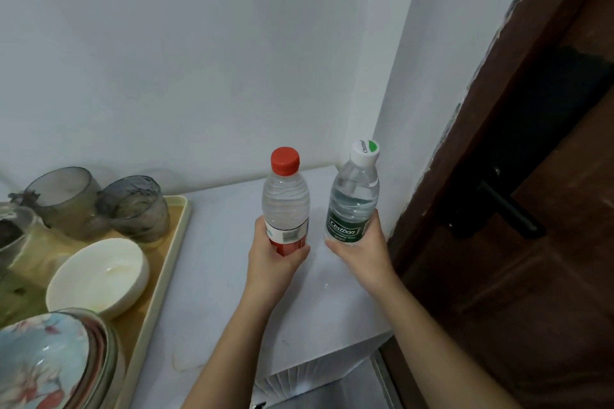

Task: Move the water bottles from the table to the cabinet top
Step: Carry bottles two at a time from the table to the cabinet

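Head view: my left hand (275, 259) grasps the red-cap bottle (285, 196) and my right hand (360, 252) grasps the white-cap bottle (354, 196). Both are upright, side by side but apart, over the cabinet top (226, 276) toward its back right corner. Can't tell if the bases touch it. Tray (159, 292) with bowl (99, 276) at left.

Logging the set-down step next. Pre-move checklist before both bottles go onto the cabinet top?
1. Left hand grips red-cap bottle: ok.
2. Right hand grips green-label bottle: ok.
3. Red cap and white cap on: ok.
4. Bare cabinet top below the bottles: ok.
5. Bottles apart from tray: ok.
6. Bottle bases touching the top: cannot tell, hands hide them.
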A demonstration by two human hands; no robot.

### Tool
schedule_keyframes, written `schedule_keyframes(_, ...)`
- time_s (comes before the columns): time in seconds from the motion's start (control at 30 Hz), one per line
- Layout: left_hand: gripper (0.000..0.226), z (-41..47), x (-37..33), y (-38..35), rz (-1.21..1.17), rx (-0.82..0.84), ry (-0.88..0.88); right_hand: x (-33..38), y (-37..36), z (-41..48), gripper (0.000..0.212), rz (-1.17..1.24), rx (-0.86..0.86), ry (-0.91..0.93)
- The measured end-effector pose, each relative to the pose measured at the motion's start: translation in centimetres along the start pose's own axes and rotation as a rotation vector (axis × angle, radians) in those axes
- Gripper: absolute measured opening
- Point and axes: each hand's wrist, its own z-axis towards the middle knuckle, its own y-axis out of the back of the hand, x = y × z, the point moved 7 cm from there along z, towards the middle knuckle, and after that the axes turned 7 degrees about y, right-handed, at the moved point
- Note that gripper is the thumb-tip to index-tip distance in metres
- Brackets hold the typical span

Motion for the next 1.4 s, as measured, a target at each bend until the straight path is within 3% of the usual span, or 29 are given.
schedule_keyframes(0.2,0.057,-0.3,-0.3,0.9,0.178,-0.004,-0.032,-0.7,0.2,0.6,0.075,-0.103,0.167,0.044)
schedule_keyframes(0.3,0.059,-0.6,-0.5,1.3,0.236,-0.054,-0.043,-1.1,1.1,1.2,0.077,-0.212,0.126,0.106)
schedule_keyframes(0.47,0.054,0.9,-1.1,0.2,0.243,-0.091,-0.061,-0.6,1.2,2.3,0.076,-0.175,0.064,0.082)
schedule_keyframes(0.83,0.061,7.4,-3.7,-3.7,0.254,-0.132,-0.064,0.3,0.7,7.7,0.051,-0.366,-0.092,0.132)
schedule_keyframes(1.13,0.062,11.3,-4.5,-5.7,0.218,-0.152,-0.068,-0.3,-0.2,11.1,0.020,-0.553,-0.082,0.111)
schedule_keyframes(1.4,0.054,14.3,-4.4,-5.8,0.253,-0.200,-0.052,0.1,-1.8,12.5,0.015,-0.614,-0.089,0.094)
